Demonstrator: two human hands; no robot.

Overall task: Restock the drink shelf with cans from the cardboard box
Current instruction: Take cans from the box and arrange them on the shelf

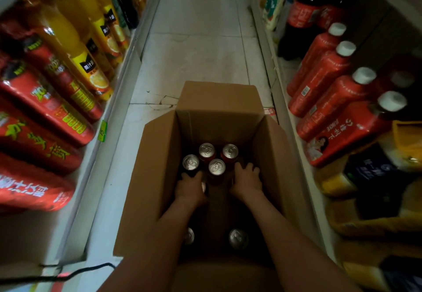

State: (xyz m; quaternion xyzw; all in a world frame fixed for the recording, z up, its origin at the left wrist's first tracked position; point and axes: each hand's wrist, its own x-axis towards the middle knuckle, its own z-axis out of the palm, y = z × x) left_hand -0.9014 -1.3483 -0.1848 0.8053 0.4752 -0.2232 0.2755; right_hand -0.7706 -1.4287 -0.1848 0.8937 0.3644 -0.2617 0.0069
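Reaching (head view): both bare forearms extend down into the open brown cardboard box (159,168), which stands on the pale tiled floor (196,51) of the aisle, between the two shelf runs.
Left hand: the left hand (190,187) curls its fingers down over a dark gripped can (203,187). Only a silver sliver of the can's top shows, at the hand's right edge. This is judged to be a grip.
Right hand: the right hand (247,181) lies just right of the can cluster. Its fingers are slightly spread and bent downward, with the tips hidden. Whether they hold anything cannot be told.
Task's things: four upright silver-topped red cans (217,166) stand touching at the far middle of the box. Two near cans (238,238) show beside the forearms.
Left shelf: red-wrapped bottles (45,109), with yellow orange-juice bottles (91,67) farther along.
Right shelf: red bottles with white caps (331,99), with dark cola bottles (301,17) beyond them.
Progress: no can is seen on either shelf, and at least seven sit in the box. By this judgement the picking-up step is in hand and placement is not yet done. Which shelf takes the cans cannot be told.
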